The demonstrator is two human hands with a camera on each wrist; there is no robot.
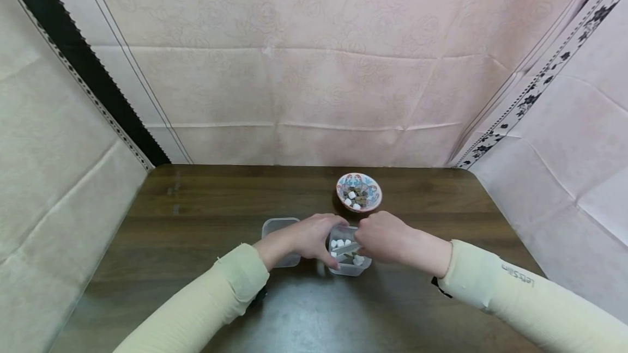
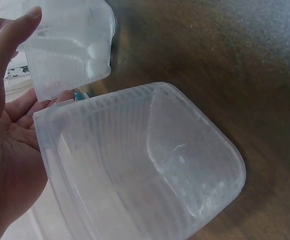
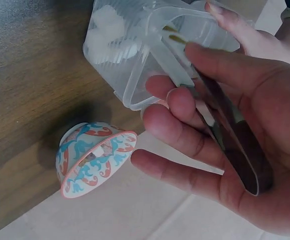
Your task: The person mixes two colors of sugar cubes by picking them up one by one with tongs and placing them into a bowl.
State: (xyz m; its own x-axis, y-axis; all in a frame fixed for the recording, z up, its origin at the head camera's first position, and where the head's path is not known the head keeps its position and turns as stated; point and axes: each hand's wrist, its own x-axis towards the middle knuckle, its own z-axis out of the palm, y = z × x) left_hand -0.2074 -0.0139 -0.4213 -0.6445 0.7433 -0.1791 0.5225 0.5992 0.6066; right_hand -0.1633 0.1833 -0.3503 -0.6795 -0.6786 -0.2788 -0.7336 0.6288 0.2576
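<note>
My left hand (image 1: 314, 236) grips a clear plastic container (image 1: 349, 271), thumb on its near side and fingers toward the far rim. White chunks (image 1: 339, 243) lie inside it, some blurred through the wall. Above this container, my right hand (image 1: 385, 237) holds small metal tongs (image 3: 230, 130) between thumb and fingers. The tongs' pale tips point down into the container; whether they pinch a piece I cannot tell. Just behind stands a patterned bowl (image 1: 375, 196) with white chunks and brown pieces in it.
A second clear container (image 2: 200, 155) stands to the left, partly covered by my left hand and wrist in the head view. Everything rests on a dark wooden table (image 1: 221, 195). Pale cloth (image 1: 304, 91) hangs behind the table and along both sides.
</note>
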